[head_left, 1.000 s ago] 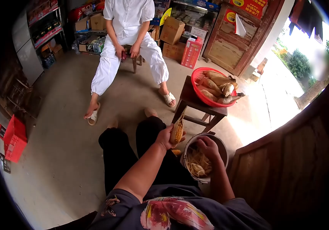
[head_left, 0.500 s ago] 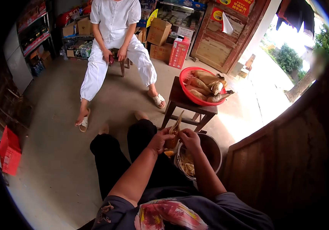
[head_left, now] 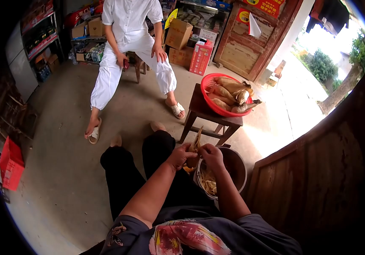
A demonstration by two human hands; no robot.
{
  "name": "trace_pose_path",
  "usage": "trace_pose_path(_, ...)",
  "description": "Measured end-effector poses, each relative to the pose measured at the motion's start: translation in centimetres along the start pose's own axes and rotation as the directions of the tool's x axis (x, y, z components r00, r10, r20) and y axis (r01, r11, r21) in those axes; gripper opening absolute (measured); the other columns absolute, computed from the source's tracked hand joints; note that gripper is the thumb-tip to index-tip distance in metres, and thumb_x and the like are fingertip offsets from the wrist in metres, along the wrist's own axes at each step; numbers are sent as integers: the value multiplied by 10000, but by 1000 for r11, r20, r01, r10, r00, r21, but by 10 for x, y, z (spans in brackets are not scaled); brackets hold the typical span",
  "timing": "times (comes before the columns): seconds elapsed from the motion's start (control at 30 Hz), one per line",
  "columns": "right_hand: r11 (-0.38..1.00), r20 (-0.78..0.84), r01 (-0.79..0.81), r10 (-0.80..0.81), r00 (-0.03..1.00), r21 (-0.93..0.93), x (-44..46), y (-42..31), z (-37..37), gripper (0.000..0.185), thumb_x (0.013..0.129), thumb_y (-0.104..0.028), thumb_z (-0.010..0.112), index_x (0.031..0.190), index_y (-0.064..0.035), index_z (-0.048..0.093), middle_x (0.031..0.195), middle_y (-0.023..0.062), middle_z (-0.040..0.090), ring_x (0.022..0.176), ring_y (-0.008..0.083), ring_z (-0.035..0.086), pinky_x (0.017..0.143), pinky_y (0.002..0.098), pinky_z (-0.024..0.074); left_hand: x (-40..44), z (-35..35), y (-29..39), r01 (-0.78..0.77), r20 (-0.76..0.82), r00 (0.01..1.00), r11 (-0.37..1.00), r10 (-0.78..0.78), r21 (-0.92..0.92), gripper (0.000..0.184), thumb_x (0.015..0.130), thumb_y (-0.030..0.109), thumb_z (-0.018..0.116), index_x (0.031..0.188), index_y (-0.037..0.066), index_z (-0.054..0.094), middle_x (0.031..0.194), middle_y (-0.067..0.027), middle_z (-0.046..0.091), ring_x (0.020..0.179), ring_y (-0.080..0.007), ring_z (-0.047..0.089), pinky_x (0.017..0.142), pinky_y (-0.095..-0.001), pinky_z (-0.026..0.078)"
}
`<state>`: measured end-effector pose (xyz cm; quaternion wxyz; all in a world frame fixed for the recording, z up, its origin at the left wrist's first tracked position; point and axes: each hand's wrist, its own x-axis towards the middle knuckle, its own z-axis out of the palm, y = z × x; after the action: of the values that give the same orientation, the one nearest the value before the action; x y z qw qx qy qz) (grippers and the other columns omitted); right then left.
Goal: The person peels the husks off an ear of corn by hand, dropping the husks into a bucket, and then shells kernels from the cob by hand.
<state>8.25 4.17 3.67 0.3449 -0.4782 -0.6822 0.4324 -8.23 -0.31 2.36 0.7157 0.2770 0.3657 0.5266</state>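
Observation:
Between my two hands is an ear of corn, its dry, pale husk pointing up. My left hand is wrapped round the ear from the left. On the other side, my right hand pinches the husk with closed fingers. Below them stands a bucket with loose husks inside. Some yellow corn shows beside it, mostly hidden by my left hand and leg.
A red basket of unhusked corn ears sits on a wooden stool. Facing me is a seated person in white, holding a dark red object. A wooden door stands at right, a red box at left.
The husk's tip has dropped slightly as my hands work at it. The seated person's hand on the right side of the view has moved outward onto the knee.

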Motion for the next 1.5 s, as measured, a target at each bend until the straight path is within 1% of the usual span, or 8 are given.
trace_pose_path(0.37,863,-184,163,-280,942,-477,-2,28,-6,142,774,-147,603,729,-15,578,707,163,600,681,344,593,614,398,476,5,-3,-4,-87,-98,992,994,81,-66,338,836,37,613,1150,52,489,989,-53,578,892,-180,575,795,-327,472)
trace_pose_path(0.5,848,-186,11,-128,974,-529,-16,83,-26,167,781,-221,588,768,-55,593,763,157,608,762,369,587,669,456,473,8,-11,-9,-82,-114,991,992,70,-99,335,845,46,609,1156,70,488,1001,-50,569,900,-182,571,785,-335,470)
trace_pose_path(0.73,411,-104,-345,507,856,-844,-67,151,-66,237,831,-264,500,892,-108,667,931,170,647,908,350,610,747,448,502,2,-3,-1,-85,-77,994,987,75,-138,288,873,57,579,1152,79,512,1007,-37,572,925,-174,566,796,-335,468)
trace_pose_path(0.83,613,-33,-181,245,969,-769,-56,137,-68,270,859,-289,505,962,-107,675,973,179,647,922,346,613,771,433,501,-1,2,3,-67,-45,997,991,62,-119,301,878,56,570,1172,80,512,1022,-41,578,937,-174,571,805,-328,471)
trace_pose_path(0.87,829,-138,-45,-39,990,-557,-50,140,-59,211,861,-241,579,966,-82,671,837,127,675,775,295,648,703,368,513,-1,4,3,-67,-21,998,991,65,-115,314,878,56,568,1185,80,508,1031,-43,581,941,-175,574,807,-325,474)
trace_pose_path(0.93,987,21,-74,78,997,-142,-31,80,-48,206,840,-219,647,948,-45,656,789,72,668,730,186,625,692,295,495,2,5,0,-60,-12,998,991,59,-117,321,879,56,566,1192,81,505,1036,-46,583,938,-178,579,801,-324,479)
trace_pose_path(1.1,988,275,50,-9,961,-143,-22,-24,-30,212,851,-207,643,949,-19,637,807,72,653,727,139,602,686,278,481,6,1,-4,-27,-18,1000,998,26,-59,334,878,60,571,1204,83,503,1039,-68,596,912,-188,594,759,-319,491)
trace_pose_path(1.5,996,214,46,-29,976,-74,-21,3,-21,186,851,-165,624,897,15,636,751,72,638,667,127,594,631,263,479,0,0,4,44,36,998,998,-46,47,317,914,72,510,1228,111,507,1102,-35,574,969,-167,580,806,-326,492)
